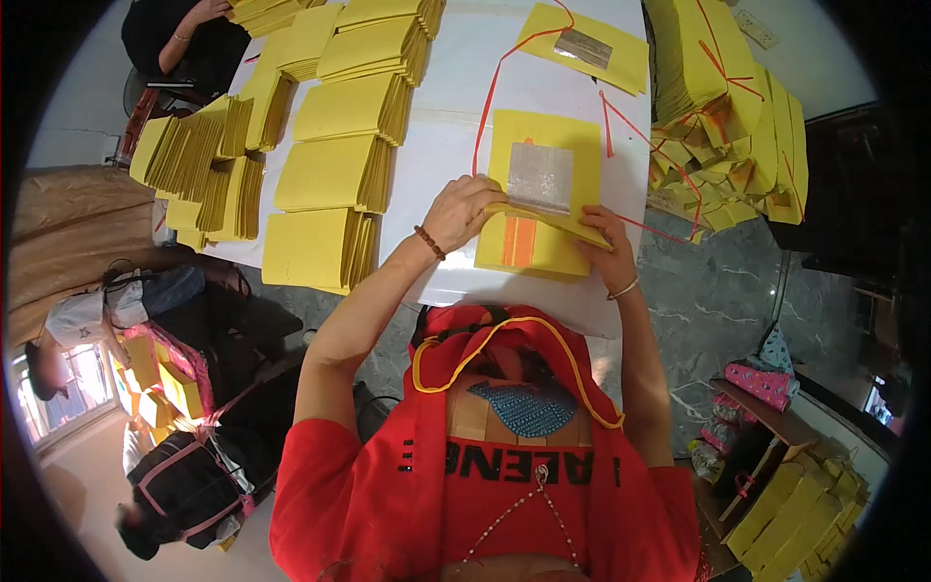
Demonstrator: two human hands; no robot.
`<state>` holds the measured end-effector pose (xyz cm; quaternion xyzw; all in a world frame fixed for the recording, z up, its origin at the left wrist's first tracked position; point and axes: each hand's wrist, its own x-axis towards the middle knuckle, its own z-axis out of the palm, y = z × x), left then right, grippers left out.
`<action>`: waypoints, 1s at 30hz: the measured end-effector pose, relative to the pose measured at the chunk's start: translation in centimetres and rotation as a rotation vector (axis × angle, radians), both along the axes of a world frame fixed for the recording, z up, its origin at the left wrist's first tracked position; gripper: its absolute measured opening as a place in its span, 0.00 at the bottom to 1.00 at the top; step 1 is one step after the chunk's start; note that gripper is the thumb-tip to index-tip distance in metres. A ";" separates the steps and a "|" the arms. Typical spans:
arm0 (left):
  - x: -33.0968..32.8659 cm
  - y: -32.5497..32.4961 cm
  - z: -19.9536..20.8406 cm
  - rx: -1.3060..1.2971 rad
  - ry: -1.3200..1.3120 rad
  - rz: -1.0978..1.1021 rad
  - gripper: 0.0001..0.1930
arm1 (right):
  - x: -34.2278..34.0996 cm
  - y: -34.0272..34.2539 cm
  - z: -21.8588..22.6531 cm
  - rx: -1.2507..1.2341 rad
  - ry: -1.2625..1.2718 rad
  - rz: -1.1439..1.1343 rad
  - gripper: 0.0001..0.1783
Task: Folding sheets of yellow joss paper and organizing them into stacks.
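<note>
In front of me on the white table lies a yellow paper sheet [588, 145] with a silver foil square [539, 177] on it. A fold runs across the sheet below the foil. My left hand [464, 209] pinches the left end of this fold. At its right end, the fingers of my right hand [611, 244] are closed on the paper edge. Below the fold shows more yellow paper with an orange stripe [519, 242]; whether it belongs to the same sheet, I cannot tell.
Stacks of folded yellow paper [320, 184] stand along the table's left side. Another foil-patched yellow sheet [621, 58] lies farther off. Red string [493, 87] trails over the white table [441, 126]. Piled yellow paper [693, 68] is at the right; another person's arm [179, 39] shows far left.
</note>
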<state>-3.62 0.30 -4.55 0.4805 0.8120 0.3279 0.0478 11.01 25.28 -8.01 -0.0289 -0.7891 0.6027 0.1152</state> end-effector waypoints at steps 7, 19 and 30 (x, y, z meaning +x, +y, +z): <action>1.6 -0.5 2.0 0.042 0.305 -0.017 0.19 | -0.4 0.2 3.1 0.556 0.092 0.045 0.13; 5.1 -2.8 1.9 -0.053 -0.207 0.080 0.11 | 2.3 -1.8 5.1 0.454 -0.103 0.046 0.11; 3.7 0.3 -1.1 0.146 -0.805 0.588 0.12 | -1.3 -2.8 3.6 -0.020 -0.329 -0.255 0.15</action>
